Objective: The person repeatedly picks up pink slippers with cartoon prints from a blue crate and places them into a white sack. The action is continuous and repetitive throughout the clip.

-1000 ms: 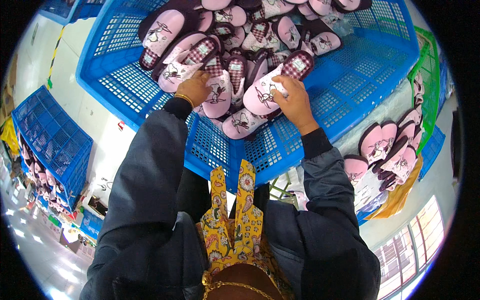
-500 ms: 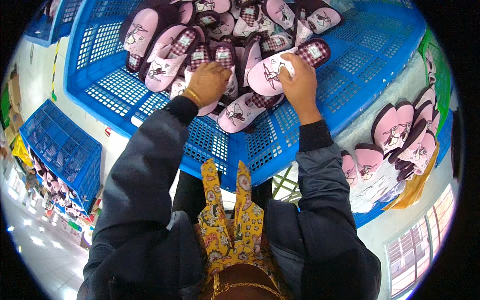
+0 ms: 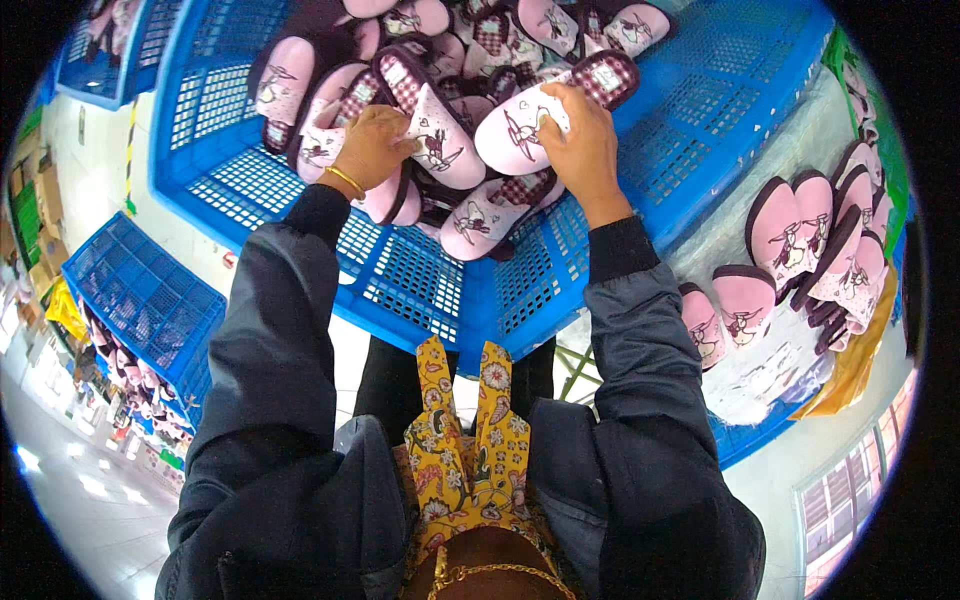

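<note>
My right hand (image 3: 583, 145) pinches a pink slipper (image 3: 515, 133) by its upper, thumb on top; its toe points left and its dark checked insole shows at the right. My left hand (image 3: 372, 150) is closed at the edge of another pink slipper (image 3: 445, 150), which lies tilted with its toe toward me; the fingertips are partly hidden. Below them a loose pink slipper (image 3: 478, 225) rests against the near wall of the blue plastic basket (image 3: 395, 285). More pink slippers with dark soles lie heaped around both hands and toward the far side.
At the right, several slippers (image 3: 790, 225) stand and lie on clear plastic sheeting (image 3: 760, 370) beside the basket. A second blue basket (image 3: 145, 300) stands lower left, with slippers below it. Another blue basket (image 3: 120, 55) is at the far left. A green cloth (image 3: 850, 90) hangs at the right.
My left hand has moved left, and a slipper beside it now lies turned with its toe toward me. My right hand has shifted slightly left and away, still holding its slipper.
</note>
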### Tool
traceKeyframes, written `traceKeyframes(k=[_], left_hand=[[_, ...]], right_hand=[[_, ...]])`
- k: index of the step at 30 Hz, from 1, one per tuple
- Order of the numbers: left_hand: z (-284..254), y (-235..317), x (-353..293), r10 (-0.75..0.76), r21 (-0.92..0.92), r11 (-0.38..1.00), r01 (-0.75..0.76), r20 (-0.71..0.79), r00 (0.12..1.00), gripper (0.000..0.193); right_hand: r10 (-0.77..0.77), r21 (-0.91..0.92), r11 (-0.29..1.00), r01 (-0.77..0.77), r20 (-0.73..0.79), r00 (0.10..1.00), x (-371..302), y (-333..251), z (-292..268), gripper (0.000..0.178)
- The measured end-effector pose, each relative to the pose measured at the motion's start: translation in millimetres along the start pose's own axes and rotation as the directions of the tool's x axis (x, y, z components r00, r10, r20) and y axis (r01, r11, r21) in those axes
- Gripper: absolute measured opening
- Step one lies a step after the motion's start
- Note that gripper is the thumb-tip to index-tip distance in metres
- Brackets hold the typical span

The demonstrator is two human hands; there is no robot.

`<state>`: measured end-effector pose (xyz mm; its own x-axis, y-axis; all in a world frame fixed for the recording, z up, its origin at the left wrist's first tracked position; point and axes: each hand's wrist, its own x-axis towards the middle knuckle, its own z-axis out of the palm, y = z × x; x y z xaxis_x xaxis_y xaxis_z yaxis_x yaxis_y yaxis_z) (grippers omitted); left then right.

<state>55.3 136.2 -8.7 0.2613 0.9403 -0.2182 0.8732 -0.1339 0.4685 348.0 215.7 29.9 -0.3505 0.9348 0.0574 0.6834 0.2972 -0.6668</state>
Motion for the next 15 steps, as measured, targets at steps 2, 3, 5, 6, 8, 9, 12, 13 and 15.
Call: traceKeyframes(k=[2, 3, 5, 6, 8, 9, 12, 13, 15], left_hand=[[-28, 2, 4, 0.021, -0.024, 1.0, -0.019, 0.074, 0.997, 0.025], [-38, 2, 5, 0.064, -0.018, 0.998, -0.063, 0.048, 0.997, 0.025], [-68, 14, 14, 0.177, 0.005, 0.984, -0.178, 0.05, 0.983, 0.026], [-78, 21, 17, 0.2, -0.02, 0.98, -0.199, 0.048, 0.979, 0.026], [-94, 37, 23, 0.25, -0.077, 0.966, -0.247, 0.042, 0.967, 0.026], [-109, 56, 26, 0.235, -0.12, 0.967, -0.224, 0.088, 0.968, 0.023], [-133, 99, 36, 0.376, -0.004, 0.926, -0.378, 0.127, 0.918, 0.021], [-135, 110, 42, 0.436, -0.063, 0.9, -0.432, 0.065, 0.898, 0.019], [-146, 138, 50, 0.535, -0.057, 0.845, -0.533, 0.063, 0.842, 0.019]], right_hand=[[-0.055, 0.011, 0.998, 0.054, 0.009, 0.998, -2, -5, -10, 0.034], [-0.067, 0.017, 0.998, 0.066, 0.056, 0.996, -2, -10, -17, 0.036], [-0.121, 0.028, 0.993, 0.118, 0.143, 0.982, 0, -22, -36, 0.038], [-0.148, 0.031, 0.989, 0.145, 0.19, 0.97, 2, -29, -46, 0.039], [-0.239, 0.055, 0.971, 0.232, 0.244, 0.94, 1, -40, -63, 0.04], [-0.259, 0.064, 0.966, 0.251, 0.277, 0.925, 2, -49, -71, 0.041], [-0.337, 0.13, 0.941, 0.311, 0.349, 0.874, 3, -70, -90, 0.051], [-0.358, 0.197, 0.931, 0.308, 0.325, 0.875, 2, -74, -95, 0.053], [-0.331, 0.26, 0.933, 0.25, 0.338, 0.881, -4, -79, -107, 0.056]])
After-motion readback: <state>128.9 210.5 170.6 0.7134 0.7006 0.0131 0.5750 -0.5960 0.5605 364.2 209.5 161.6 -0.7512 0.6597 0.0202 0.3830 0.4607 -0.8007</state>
